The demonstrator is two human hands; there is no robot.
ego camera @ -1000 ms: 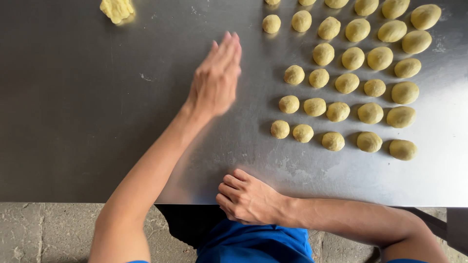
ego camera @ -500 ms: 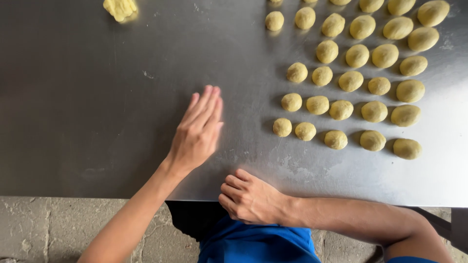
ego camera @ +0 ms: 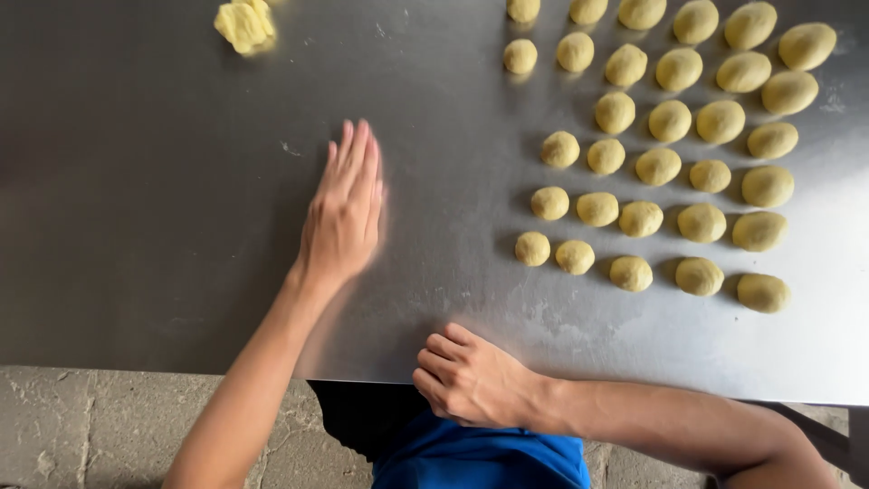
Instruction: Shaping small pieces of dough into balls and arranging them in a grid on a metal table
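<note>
My left hand lies flat, palm down, on the steel table, fingers straight and close together; nothing shows under it. My right hand rests on the table's front edge with its fingers curled in, and I see nothing in it. Several small yellow dough balls sit in slanting rows on the right half of the table. The nearest ball is well to the right of my left hand. A rough yellow dough lump lies at the far edge, up and left of my left hand.
Below the table's front edge there is a rough stone floor. My blue garment shows at the bottom middle. The rows of dough balls reach the top right corner.
My left hand first slid back toward me across the steel, then moved forward a little again. My right hand stayed on the front edge. The dough balls have not moved.
</note>
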